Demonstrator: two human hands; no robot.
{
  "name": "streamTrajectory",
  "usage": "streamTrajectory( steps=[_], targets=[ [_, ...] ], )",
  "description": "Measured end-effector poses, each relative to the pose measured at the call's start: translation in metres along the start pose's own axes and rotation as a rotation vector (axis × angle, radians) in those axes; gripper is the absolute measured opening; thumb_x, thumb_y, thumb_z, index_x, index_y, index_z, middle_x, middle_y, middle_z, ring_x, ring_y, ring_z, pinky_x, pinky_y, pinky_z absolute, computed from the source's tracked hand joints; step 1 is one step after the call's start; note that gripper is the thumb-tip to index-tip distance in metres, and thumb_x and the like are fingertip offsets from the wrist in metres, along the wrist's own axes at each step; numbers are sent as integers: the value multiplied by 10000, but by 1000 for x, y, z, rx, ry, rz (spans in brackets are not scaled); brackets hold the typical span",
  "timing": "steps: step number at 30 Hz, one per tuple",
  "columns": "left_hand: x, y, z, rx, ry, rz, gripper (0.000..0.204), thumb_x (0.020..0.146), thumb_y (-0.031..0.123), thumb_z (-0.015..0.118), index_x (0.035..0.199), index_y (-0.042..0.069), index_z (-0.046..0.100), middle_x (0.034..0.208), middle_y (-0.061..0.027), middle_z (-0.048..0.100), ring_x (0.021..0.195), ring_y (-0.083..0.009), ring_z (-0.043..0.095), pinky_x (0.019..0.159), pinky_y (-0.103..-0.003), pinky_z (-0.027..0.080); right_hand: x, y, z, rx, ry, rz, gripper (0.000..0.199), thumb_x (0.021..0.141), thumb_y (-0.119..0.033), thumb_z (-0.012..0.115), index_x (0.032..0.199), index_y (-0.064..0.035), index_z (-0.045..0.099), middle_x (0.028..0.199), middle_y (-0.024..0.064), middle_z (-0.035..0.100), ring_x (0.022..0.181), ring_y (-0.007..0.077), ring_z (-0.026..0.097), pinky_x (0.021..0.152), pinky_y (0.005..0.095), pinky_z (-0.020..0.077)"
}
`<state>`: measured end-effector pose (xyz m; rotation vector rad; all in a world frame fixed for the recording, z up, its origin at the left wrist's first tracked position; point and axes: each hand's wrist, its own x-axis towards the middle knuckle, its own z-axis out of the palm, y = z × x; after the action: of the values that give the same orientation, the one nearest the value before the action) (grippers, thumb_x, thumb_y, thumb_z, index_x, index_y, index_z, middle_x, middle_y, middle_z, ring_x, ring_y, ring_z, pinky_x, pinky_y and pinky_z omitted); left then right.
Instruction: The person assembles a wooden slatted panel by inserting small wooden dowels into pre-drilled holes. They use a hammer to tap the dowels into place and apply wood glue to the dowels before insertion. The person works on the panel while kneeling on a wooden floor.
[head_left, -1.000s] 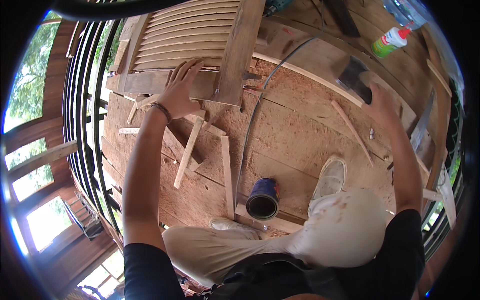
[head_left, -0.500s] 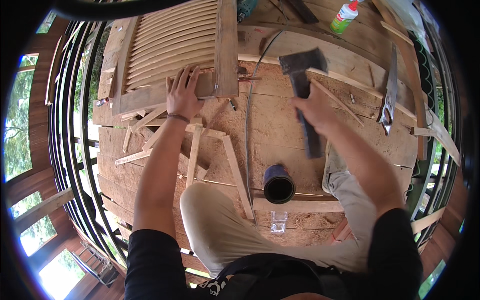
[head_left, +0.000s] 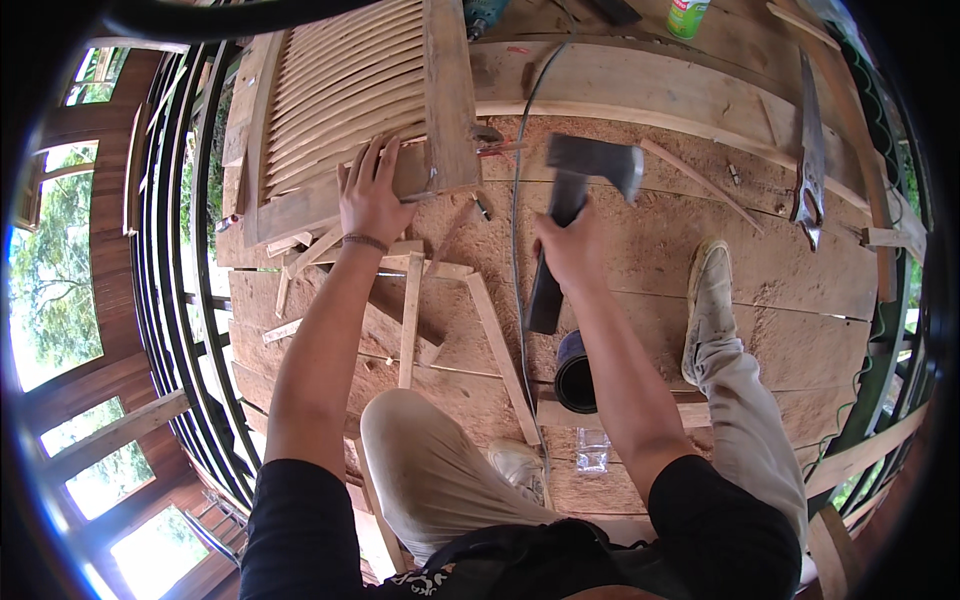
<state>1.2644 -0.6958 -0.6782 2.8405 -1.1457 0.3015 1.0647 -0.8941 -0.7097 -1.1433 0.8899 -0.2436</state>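
My left hand [head_left: 371, 195] lies flat, fingers spread, on the lower rail of a wooden louvred shutter [head_left: 340, 85] that rests on the plank floor. My right hand [head_left: 572, 248] grips the dark handle of an axe [head_left: 580, 180], whose grey head points up and to the right, just right of the shutter's corner. A thin grey cable [head_left: 517, 260] runs down the floor between the two hands. Small metal bits [head_left: 483, 207] lie near the shutter's lower right corner.
Loose wooden strips [head_left: 412, 315] lie below my left hand. A dark cylinder [head_left: 575, 372] stands on the floor by my right forearm, a small clear packet [head_left: 592, 451] below it. A handsaw [head_left: 808, 150] lies far right, a green bottle [head_left: 686, 15] top. My legs and shoe [head_left: 708, 300] are spread on the planks; black railing [head_left: 190, 250] left.
My right hand has swung the axe leftward and nearer the shutter's corner. My left hand has stayed on the shutter's rail. The view has shifted as my head moved.
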Motion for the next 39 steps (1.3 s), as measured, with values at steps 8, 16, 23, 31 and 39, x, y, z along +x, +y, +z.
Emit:
streamTrajectory(
  steps=[8, 16, 23, 31, 39],
  targets=[
    [1, 1, 1, 6, -1, 2, 961, 651, 281, 895, 1505, 221, 459, 1510, -57, 496, 1410, -272, 459, 1186, -573, 332, 5, -5, -13, 95, 82, -14, 333, 864, -36, 669, 1120, 56, 477, 778, 129, 629, 515, 193, 635, 441, 326, 494],
    [2, 0, 1, 4, 4, 8, 976, 633, 271, 903, 1503, 223, 461, 1502, -59, 501, 1400, -284, 471, 1185, -572, 337, 8, 16, 6, -90, -76, -21, 338, 853, -41, 675, 1119, 71, 497, 708, 110, 618, 517, 174, 637, 435, 326, 493],
    [2, 1, 2, -5, 12, 20, 989, 606, 275, 918, 1488, 223, 475, 1485, -79, 512, 1383, -297, 479, 1165, -593, 345, 10, 19, 5, 87, 86, 33, 399, 840, -59, 683, 1158, 86, 491, 737, 139, 649, 528, 195, 650, 471, 344, 515],
    [1, -1, 3, 6, 10, 16, 971, 624, 257, 906, 1493, 207, 475, 1487, -55, 515, 1397, -273, 474, 1173, -577, 339, 5, 12, 3, -12, -3, -7, 382, 848, -65, 684, 1152, 75, 501, 766, 148, 658, 535, 208, 653, 475, 357, 515],
    [3, 1, 2, 8, 24, 35, 939, 648, 276, 889, 1488, 182, 480, 1474, -61, 527, 1388, -279, 483, 1150, -579, 357, 22, 23, 3, -401, -151, -128, 447, 835, -99, 697, 1185, 97, 500, 836, 251, 686, 615, 268, 714, 535, 386, 557]
  ],
)
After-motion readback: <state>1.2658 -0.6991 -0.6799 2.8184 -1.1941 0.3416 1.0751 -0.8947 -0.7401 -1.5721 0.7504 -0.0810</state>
